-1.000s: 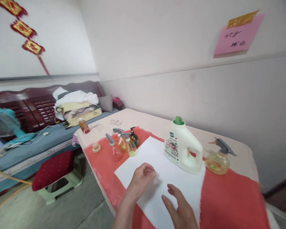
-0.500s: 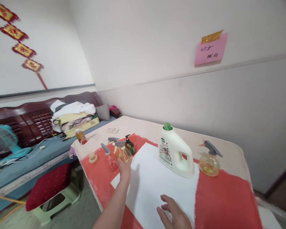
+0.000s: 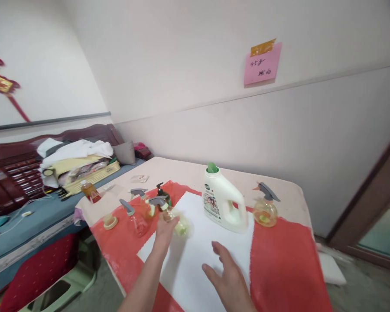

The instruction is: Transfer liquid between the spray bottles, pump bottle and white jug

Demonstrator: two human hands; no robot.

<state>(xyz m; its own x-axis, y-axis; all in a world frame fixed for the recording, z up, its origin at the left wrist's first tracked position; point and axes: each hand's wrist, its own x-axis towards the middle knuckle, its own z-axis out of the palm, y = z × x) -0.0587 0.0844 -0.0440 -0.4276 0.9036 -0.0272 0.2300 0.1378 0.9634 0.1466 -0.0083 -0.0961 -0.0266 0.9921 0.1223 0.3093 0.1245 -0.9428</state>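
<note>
My left hand grips a clear spray bottle with yellowish liquid and a grey trigger head. The bottle is tilted, its base pointing right, above the white sheet; motion blurs it. Over the sheet's near part, my right hand is open, fingers apart and nothing in it. Beyond it stands a pale green jug with a handle and a green spout. A pinkish spray bottle stands left of my left hand, and a dark pump bottle stands behind it.
Another spray bottle with yellow liquid stands right of the jug. A red cloth lies under the sheet. On the left are a round beige lid, an amber bottle and a red-topped stool.
My left hand has lifted and tilted the spray bottle out of the group, toward the sheet. My right hand has moved forward, still open. The view has turned right.
</note>
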